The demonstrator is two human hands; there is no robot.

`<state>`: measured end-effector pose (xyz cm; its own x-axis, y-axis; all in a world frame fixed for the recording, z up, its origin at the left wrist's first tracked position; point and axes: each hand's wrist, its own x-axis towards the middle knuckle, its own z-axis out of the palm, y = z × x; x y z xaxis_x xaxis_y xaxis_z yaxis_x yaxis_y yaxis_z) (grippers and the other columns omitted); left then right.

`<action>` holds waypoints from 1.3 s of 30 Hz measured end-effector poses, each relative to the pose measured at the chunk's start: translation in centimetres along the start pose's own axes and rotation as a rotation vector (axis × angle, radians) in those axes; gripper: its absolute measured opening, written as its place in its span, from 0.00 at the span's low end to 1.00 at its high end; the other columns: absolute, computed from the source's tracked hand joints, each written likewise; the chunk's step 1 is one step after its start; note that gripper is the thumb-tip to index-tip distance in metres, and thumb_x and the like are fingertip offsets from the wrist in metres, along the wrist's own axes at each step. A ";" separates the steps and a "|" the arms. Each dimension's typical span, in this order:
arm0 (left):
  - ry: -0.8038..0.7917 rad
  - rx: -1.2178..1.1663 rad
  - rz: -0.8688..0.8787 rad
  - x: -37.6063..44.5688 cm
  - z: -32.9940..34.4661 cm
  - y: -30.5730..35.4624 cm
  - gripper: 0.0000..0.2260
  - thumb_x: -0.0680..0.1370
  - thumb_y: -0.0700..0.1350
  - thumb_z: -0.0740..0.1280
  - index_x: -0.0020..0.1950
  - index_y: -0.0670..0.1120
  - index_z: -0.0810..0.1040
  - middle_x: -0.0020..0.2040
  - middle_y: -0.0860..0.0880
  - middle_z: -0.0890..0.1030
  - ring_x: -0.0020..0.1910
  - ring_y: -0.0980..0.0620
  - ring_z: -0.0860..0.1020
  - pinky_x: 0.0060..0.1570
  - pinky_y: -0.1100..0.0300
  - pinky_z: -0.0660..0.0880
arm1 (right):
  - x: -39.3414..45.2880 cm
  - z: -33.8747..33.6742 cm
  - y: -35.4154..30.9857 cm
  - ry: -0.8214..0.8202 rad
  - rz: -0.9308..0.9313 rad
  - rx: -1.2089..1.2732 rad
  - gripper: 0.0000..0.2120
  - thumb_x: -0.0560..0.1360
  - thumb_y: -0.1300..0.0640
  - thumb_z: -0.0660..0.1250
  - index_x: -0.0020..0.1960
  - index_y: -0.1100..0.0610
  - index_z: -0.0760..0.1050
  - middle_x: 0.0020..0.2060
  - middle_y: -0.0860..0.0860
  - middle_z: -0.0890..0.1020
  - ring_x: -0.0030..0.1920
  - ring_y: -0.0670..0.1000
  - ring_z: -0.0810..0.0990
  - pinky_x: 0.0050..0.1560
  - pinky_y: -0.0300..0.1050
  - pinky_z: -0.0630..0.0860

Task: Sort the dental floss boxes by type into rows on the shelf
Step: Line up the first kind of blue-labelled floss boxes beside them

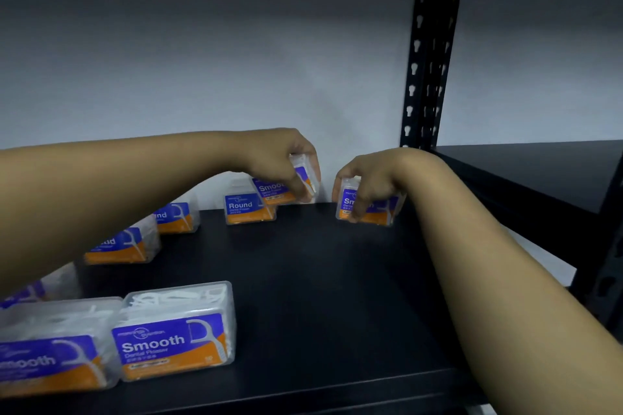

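Observation:
Clear floss boxes with purple and orange labels stand on a black shelf (320,280). My left hand (286,162) grips a "Smooth" box (274,192) at the back wall, tilted. My right hand (367,178) grips another "Smooth" box (381,209) to its right, near the back right corner. A "Round" box (249,207) stands just left of the left-hand box. Two more "Round" boxes (175,217) (121,246) run diagonally toward the front left, partly hidden by my left forearm. Two "Smooth" boxes (175,333) (54,350) stand side by side at the front left.
A black perforated upright post (428,54) rises at the shelf's back right corner. Beyond it lies another dark shelf (539,172). A pale wall backs the shelf. Another box (50,283) shows partly under my left forearm.

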<state>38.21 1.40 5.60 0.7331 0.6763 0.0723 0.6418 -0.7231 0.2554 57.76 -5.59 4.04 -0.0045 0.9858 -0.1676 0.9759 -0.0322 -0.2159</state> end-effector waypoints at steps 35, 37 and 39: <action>-0.223 -0.190 -0.150 -18.4 -1.9 -7.0 0.15 0.75 0.49 0.76 0.60 0.53 0.79 0.53 0.52 0.87 0.50 0.51 0.86 0.49 0.55 0.84 | -3.3 2.9 -18.2 -0.119 -0.307 -0.131 0.20 0.65 0.50 0.84 0.54 0.47 0.83 0.47 0.47 0.88 0.46 0.52 0.88 0.51 0.55 0.86; -0.252 -0.195 -0.152 -18.5 -1.1 -7.4 0.15 0.75 0.49 0.76 0.60 0.52 0.80 0.54 0.52 0.87 0.50 0.51 0.87 0.50 0.53 0.84 | -3.2 3.7 -18.7 -0.152 -0.276 -0.132 0.18 0.66 0.53 0.84 0.53 0.48 0.83 0.48 0.49 0.88 0.46 0.53 0.88 0.51 0.55 0.86; -0.278 -0.176 -0.146 -18.6 -0.5 -7.6 0.15 0.75 0.49 0.75 0.61 0.51 0.79 0.55 0.51 0.87 0.51 0.50 0.87 0.53 0.50 0.84 | -3.0 4.4 -19.1 -0.182 -0.251 -0.145 0.16 0.68 0.56 0.82 0.53 0.48 0.82 0.49 0.50 0.88 0.47 0.54 0.88 0.52 0.56 0.85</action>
<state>19.62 -5.64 2.76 0.6854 0.6888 -0.2362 0.7134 -0.5701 0.4076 38.15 -8.66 4.43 -0.2750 0.9142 -0.2978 0.9601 0.2447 -0.1354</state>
